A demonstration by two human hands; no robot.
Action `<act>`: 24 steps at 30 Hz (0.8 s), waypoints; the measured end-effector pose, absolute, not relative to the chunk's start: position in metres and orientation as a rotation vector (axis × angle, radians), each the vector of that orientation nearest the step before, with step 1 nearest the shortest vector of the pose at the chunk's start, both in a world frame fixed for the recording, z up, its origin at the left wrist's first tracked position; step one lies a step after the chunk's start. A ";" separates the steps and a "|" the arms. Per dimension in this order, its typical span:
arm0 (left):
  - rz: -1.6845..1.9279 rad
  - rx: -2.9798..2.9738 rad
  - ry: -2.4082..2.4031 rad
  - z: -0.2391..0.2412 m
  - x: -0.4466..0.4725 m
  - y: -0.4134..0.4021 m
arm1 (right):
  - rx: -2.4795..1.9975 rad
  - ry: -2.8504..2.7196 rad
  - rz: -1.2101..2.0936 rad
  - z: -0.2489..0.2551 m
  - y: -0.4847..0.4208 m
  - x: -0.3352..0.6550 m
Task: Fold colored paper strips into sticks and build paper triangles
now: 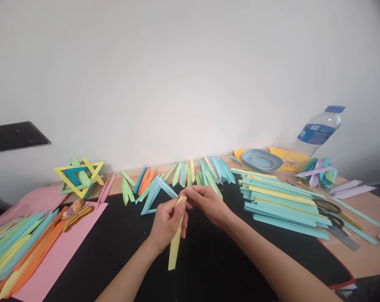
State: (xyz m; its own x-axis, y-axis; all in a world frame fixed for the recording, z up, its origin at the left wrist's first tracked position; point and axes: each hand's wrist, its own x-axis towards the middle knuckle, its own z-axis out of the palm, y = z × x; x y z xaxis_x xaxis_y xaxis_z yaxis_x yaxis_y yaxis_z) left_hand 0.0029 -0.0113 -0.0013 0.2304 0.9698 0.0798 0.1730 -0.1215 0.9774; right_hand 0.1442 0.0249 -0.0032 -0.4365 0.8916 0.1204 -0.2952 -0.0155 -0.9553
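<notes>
Head view, piece in hand: yellow paper strip (176, 247), held up over the black mat (114, 247) near the middle, its long end slanting down toward the person.
Head view, risk to strip: in my judgement, uneven thumb pressure could skew or crumple the narrow paper, and a loose pinch could let it slip or twist.
Head view, risk to neighbours: the blue paper triangle (151, 195) stands just beyond the left hand (168, 224); a forward push of the knuckles could knock it.
Head view, risk at right: the right forearm lies across the mat near the stacked strips (280, 207); an outward swing might disturb them.
Head view, left hand pose: comes in from lower left, back of hand up, thumb laid on the strip; fingers grasp it near its upper end.
Head view, right hand pose: the right hand (207, 203) reaches in from lower right, fingers curled, thumb and forefinger tips meeting at the strip's top end; whether they pinch it, cannot tell.
</notes>
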 end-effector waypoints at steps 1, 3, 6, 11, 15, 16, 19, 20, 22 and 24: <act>1.021 1.530 1.126 -0.001 0.003 -0.012 | -0.660 -1.317 1.645 -0.004 0.025 0.144; 1.024 1.549 1.132 -0.001 0.003 -0.012 | -0.631 -1.298 1.681 -0.006 0.026 0.145; 1.025 1.576 1.131 -0.001 0.003 -0.012 | -0.599 -1.249 1.748 -0.009 0.027 0.145; 1.029 1.614 1.127 -0.003 0.002 -0.011 | -0.554 -1.221 1.811 -0.010 0.028 0.146; 1.019 1.632 1.128 -0.003 0.002 -0.011 | -0.556 -1.228 1.815 -0.011 0.028 0.146; 1.015 1.637 1.131 -0.003 0.002 -0.011 | -0.559 -1.236 1.813 -0.011 0.028 0.146; 1.007 1.660 1.140 -0.002 0.002 -0.011 | -0.584 -1.270 1.787 -0.011 0.028 0.147; 1.004 1.665 1.141 -0.001 0.002 -0.011 | -0.596 -1.283 1.770 -0.010 0.028 0.147; 1.000 1.669 1.141 -0.001 0.002 -0.011 | -0.617 -1.309 1.739 -0.009 0.028 0.147; 0.994 1.665 1.144 -0.001 0.002 -0.011 | -0.633 -1.328 1.723 -0.008 0.028 0.148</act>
State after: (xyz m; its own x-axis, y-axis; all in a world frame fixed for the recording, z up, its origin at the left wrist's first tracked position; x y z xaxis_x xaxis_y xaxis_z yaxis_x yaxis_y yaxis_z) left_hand 0.0022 -0.0107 -0.0014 0.2621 0.9553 0.1370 0.2690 -0.2086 0.9403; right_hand 0.1478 0.0280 -0.0078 -0.5119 0.8529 0.1022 -0.3160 -0.0764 -0.9457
